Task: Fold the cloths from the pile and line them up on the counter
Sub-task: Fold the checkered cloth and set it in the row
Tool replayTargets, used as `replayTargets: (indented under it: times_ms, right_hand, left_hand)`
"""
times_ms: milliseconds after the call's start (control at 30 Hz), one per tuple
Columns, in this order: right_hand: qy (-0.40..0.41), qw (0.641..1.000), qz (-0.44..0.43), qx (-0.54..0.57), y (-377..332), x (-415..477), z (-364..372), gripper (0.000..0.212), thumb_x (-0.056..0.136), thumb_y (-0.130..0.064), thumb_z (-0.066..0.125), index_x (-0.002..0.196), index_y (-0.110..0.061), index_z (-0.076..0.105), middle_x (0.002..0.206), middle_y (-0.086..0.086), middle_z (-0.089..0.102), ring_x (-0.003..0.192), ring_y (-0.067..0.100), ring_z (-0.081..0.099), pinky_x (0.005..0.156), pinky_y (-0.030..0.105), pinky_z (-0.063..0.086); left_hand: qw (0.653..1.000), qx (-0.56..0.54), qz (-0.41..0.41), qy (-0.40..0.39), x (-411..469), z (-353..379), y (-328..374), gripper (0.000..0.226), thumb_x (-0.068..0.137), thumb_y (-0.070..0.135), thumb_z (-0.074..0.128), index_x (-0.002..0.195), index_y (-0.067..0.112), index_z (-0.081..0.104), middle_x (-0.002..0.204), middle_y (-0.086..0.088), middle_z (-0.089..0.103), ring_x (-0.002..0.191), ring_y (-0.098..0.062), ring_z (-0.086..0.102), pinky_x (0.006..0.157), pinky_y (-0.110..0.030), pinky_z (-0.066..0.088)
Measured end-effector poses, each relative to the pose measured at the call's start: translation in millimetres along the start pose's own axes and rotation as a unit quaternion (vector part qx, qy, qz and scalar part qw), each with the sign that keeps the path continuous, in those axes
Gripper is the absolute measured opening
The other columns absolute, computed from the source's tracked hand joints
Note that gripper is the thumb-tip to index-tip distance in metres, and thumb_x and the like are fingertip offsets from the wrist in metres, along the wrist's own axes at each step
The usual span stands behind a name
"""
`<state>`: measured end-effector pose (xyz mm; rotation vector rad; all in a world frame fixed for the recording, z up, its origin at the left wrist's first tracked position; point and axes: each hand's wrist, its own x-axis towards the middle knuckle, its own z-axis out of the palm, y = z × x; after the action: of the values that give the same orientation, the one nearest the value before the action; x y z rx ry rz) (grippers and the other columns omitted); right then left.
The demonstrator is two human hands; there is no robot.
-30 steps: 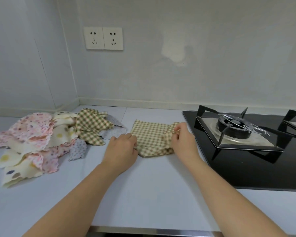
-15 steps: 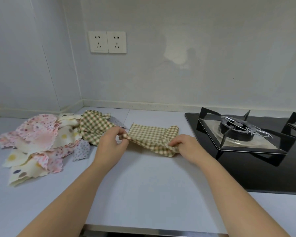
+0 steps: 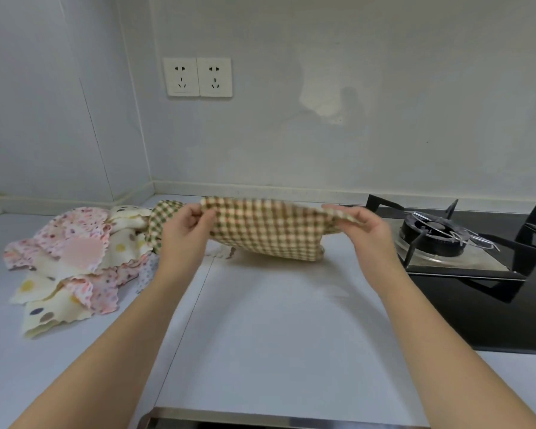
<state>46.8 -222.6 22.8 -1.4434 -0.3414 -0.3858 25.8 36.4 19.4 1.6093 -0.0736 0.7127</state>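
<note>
A green-and-cream checked cloth point(image 3: 270, 230) hangs stretched in the air above the white counter point(image 3: 276, 329). My left hand point(image 3: 188, 226) pinches its upper left corner. My right hand point(image 3: 364, 229) pinches its upper right corner. The cloth's lower edge droops close to the counter. To the left lies the pile of cloths point(image 3: 72, 258): pink floral, cream with coloured dots, and a second checked one point(image 3: 163, 219) partly behind my left hand.
A black gas hob point(image 3: 483, 292) with a burner and metal pan support point(image 3: 437, 233) fills the right side of the counter. Two wall sockets point(image 3: 198, 77) sit above. The counter's front edge point(image 3: 285, 419) runs along the bottom.
Both hands have lifted the checked cloth off the counter and pulled it out wide between them; a second ago it lay folded and flat under my fingers.
</note>
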Motion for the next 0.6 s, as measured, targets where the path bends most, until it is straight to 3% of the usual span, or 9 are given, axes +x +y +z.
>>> replayTargets:
  times_ms: [100, 233, 333, 400, 500, 567, 600]
  right_hand:
    - [0.035, 0.995, 0.032, 0.088, -10, 0, -2, 0.015, 0.092, -0.01, 0.058, 0.084, -0.018, 0.068, 0.085, -0.003, 0.07, 0.082, 0.012, 0.063, 0.074, 0.026, 0.051]
    - [0.054, 0.989, 0.124, 0.061, -10, -1, -5, 0.011, 0.094, -0.02, 0.058, 0.096, -0.016, 0.068, 0.096, 0.002, 0.073, 0.086, 0.013, 0.069, 0.077, 0.028, 0.055]
    - [0.046, 0.985, 0.162, 0.035, -10, 3, -7, 0.01, 0.094, -0.022, 0.058, 0.094, -0.017, 0.067, 0.092, 0.0, 0.073, 0.081, 0.01, 0.07, 0.07, 0.023, 0.054]
    - [0.05, 0.988, 0.148, -0.006, -13, 10, -6, 0.011, 0.094, -0.022, 0.058, 0.094, -0.017, 0.068, 0.094, 0.001, 0.073, 0.084, 0.013, 0.07, 0.075, 0.026, 0.055]
    - [0.051, 0.991, 0.101, -0.068, -27, 28, 0, 0.013, 0.096, -0.019, 0.055, 0.1, -0.015, 0.067, 0.102, 0.004, 0.071, 0.1, 0.021, 0.067, 0.088, 0.035, 0.054]
    - [0.045, 0.994, 0.069, -0.068, -45, 40, 2, 0.014, 0.097, -0.015, 0.051, 0.099, -0.018, 0.065, 0.1, 0.0, 0.071, 0.099, 0.02, 0.067, 0.087, 0.035, 0.054]
    - [0.041, 0.996, 0.055, -0.059, -56, 42, 3, 0.017, 0.097, -0.013, 0.049, 0.097, -0.02, 0.065, 0.094, -0.004, 0.071, 0.092, 0.015, 0.068, 0.082, 0.032, 0.054]
  left_hand:
    - [0.999, -0.015, -0.033, 0.001, 9, -2, 15, 0.017, 0.093, 0.013, 0.056, 0.076, 0.015, 0.057, 0.069, 0.0, 0.059, 0.061, -0.001, 0.052, 0.059, -0.017, 0.042]
    - [0.993, -0.015, -0.106, -0.049, 9, -1, 22, 0.016, 0.094, 0.018, 0.056, 0.079, 0.011, 0.059, 0.066, 0.009, 0.068, 0.061, -0.003, 0.063, 0.061, -0.02, 0.05]
    - [0.99, -0.008, -0.13, -0.057, 11, -3, 24, 0.014, 0.093, 0.021, 0.057, 0.083, 0.014, 0.065, 0.081, -0.003, 0.07, 0.073, -0.016, 0.064, 0.07, -0.028, 0.051]
    - [0.993, 0.024, -0.106, -0.046, 16, -4, 31, 0.015, 0.094, 0.023, 0.055, 0.086, 0.015, 0.064, 0.082, -0.005, 0.066, 0.075, -0.018, 0.06, 0.067, -0.028, 0.048]
    - [0.996, 0.044, -0.068, -0.028, 31, -2, 53, 0.016, 0.096, 0.023, 0.053, 0.083, 0.019, 0.061, 0.077, 0.003, 0.063, 0.067, -0.006, 0.061, 0.06, -0.018, 0.05]
    - [0.998, 0.034, -0.05, -0.021, 44, -2, 69, 0.016, 0.097, 0.022, 0.051, 0.083, 0.02, 0.058, 0.078, 0.003, 0.062, 0.066, -0.004, 0.062, 0.067, -0.02, 0.053]
    - [0.998, 0.029, -0.044, -0.02, 48, -3, 75, 0.015, 0.098, 0.023, 0.049, 0.085, 0.02, 0.057, 0.081, 0.0, 0.062, 0.071, -0.01, 0.061, 0.075, -0.029, 0.054]
